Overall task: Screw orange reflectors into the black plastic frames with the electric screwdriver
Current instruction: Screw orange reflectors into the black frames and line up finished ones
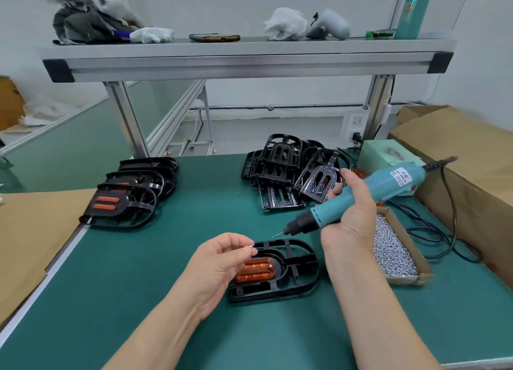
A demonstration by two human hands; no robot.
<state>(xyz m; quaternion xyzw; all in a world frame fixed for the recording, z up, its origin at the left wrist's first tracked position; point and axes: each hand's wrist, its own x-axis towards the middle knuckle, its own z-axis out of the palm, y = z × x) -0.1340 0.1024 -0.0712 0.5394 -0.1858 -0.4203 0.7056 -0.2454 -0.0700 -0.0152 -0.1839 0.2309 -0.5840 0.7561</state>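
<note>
From the head camera, one black frame (301, 269) lies flat on the green mat (166, 258), just in front of the person. One orange reflector (255, 269) with two ribbed bars sits in its left half. A small pale dot shows at the reflector's right end. It may be a screw head, though the view is too coarse to be sure.

The left hand (219, 261) hovers over the frame's left edge. Its thumb and forefinger pinch one small screw (251, 246), and the other fingers are curled beneath.

The right hand (352, 214) is wrapped round the body of the one teal electric screwdriver (372, 194). The tool is tilted, with its bit pointing down and left, above the frame's far edge and apart from it. Its black cable trails off to the right.

At the left of the mat stands a stack (130, 200) of three black frames that I can count. Orange reflectors show in the two nearest.

Towards the back lies a loose pile (286, 169) of bare black frames. They overlap too much to count exactly.

One shallow cardboard tray (416, 261) heaped with screws sits just right of the right forearm. One pale green box (385, 153) stands behind it, near two brown cartons (458, 153).

On the aluminium shelf (244, 56) above lie one phone (215, 38) and some white cloth (286, 24).
</note>
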